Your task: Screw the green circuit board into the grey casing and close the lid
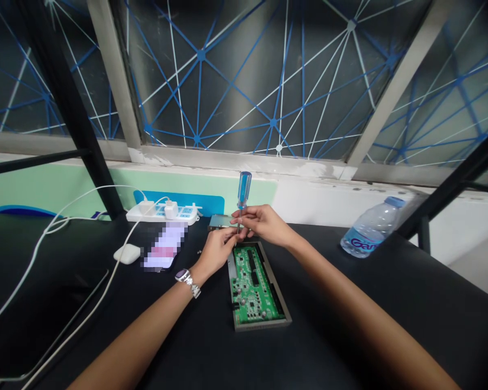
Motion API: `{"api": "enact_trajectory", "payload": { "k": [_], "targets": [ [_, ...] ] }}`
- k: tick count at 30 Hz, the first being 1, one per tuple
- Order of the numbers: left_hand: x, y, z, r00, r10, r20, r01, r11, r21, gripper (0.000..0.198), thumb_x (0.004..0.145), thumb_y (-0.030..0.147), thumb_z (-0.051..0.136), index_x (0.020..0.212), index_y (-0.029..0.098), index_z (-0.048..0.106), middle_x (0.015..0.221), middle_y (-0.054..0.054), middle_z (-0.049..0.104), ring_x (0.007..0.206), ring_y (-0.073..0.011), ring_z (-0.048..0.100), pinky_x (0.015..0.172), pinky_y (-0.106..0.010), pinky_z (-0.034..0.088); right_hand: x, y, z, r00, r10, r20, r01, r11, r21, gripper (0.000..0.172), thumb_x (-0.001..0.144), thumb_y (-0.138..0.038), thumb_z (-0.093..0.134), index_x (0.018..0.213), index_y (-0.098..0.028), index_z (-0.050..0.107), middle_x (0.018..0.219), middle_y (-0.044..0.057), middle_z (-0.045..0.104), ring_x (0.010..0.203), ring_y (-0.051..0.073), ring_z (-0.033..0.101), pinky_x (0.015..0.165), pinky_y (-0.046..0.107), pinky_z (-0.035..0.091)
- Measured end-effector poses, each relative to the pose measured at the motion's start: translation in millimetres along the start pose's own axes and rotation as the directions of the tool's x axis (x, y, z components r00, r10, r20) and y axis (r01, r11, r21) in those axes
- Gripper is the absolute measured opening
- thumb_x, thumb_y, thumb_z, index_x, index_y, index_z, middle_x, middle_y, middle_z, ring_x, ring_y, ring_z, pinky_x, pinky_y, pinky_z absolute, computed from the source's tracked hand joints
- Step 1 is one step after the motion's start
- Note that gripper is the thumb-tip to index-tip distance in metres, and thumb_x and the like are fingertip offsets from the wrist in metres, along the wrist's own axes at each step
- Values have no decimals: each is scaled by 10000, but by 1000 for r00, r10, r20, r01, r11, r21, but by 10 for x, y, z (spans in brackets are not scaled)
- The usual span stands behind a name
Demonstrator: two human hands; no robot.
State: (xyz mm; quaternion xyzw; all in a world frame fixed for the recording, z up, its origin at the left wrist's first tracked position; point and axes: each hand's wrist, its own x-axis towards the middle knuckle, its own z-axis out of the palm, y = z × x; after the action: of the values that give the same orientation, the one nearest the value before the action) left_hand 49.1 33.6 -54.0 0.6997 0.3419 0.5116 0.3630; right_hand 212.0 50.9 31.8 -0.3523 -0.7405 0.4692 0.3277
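Observation:
A screwdriver with a clear blue handle stands nearly upright, its shaft pointing down. The fingers of my right hand are closed around the shaft below the handle. My left hand, with a silver watch on its wrist, is pinched close to the screwdriver's tip; whatever lies between those fingertips is hidden. Both hands are over the far left corner of a shallow metal case holding a green circuit board. Behind the fingers sits a flat metal piece, partly covered.
Left of my hands are a phone, a white earbud case and a power strip with plugs and white cables. A dark tablet-like device lies at far left. A water bottle stands at right, beside a black frame leg.

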Motion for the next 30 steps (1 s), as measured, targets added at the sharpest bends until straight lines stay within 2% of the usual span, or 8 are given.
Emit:
{"api": "enact_trajectory", "payload": {
  "k": [5,9,12,14,18,23,26,30],
  "targets": [
    [5,4,-6,1000,3,19,-4,996,88,236,936,275,493,912,151,692,922,-62,742,886,-216,690,803,-296,513,34,89,48,990,-61,-128,54,997,-56,216,796,-333,678,865,-128,670,707,53,707,555,168,688,551,287,567],
    [10,2,2,1000,7,27,-9,995,95,235,935,268,480,945,152,685,949,-66,741,920,-222,691,839,-306,516,45,157,83,971,-115,-211,89,987,-130,234,800,-380,677,781,-151,633,618,25,650,542,181,676,528,290,547],
    [12,1,10,1000,-5,25,3,998,67,237,931,266,485,989,143,679,988,-85,743,968,-236,692,893,-334,516,31,133,88,952,-178,-249,116,963,-244,260,817,-405,658,752,-157,619,657,41,656,596,187,683,559,291,536],
    [13,-3,13,1000,-13,26,12,999,46,245,932,271,485,1006,136,676,1003,-97,743,987,-242,692,925,-353,509,18,84,71,942,-223,-253,141,942,-305,260,815,-416,661,819,-158,626,769,61,686,642,186,688,592,294,534],
    [9,-20,17,999,-42,32,41,999,30,261,943,284,473,1035,136,668,1001,-99,745,988,-239,700,929,-360,515,7,-11,2,943,-250,-219,195,950,-243,301,854,-444,603,1001,-182,577,1002,76,670,625,145,668,550,275,520],
    [7,-35,17,997,-59,39,59,998,1,264,948,286,469,1068,138,651,1027,-98,741,1002,-228,698,939,-348,515,22,-30,-40,939,-257,-230,209,955,-212,285,863,-465,588,926,-187,565,867,38,639,579,128,631,516,260,489],
    [3,-22,14,998,-62,30,61,998,33,265,950,283,464,1068,141,654,1031,-98,743,1006,-227,697,944,-346,513,19,-38,-13,909,-288,-300,199,935,-294,277,846,-463,611,863,-192,555,796,24,632,572,130,612,522,261,465],
    [-12,0,22,999,-45,12,44,994,105,270,951,286,467,1075,152,665,1037,-93,745,1005,-227,696,947,-346,510,5,-59,50,829,-382,-408,145,852,-503,250,817,-424,642,767,-203,538,629,-10,589,560,133,552,560,271,429]
  ]
}}
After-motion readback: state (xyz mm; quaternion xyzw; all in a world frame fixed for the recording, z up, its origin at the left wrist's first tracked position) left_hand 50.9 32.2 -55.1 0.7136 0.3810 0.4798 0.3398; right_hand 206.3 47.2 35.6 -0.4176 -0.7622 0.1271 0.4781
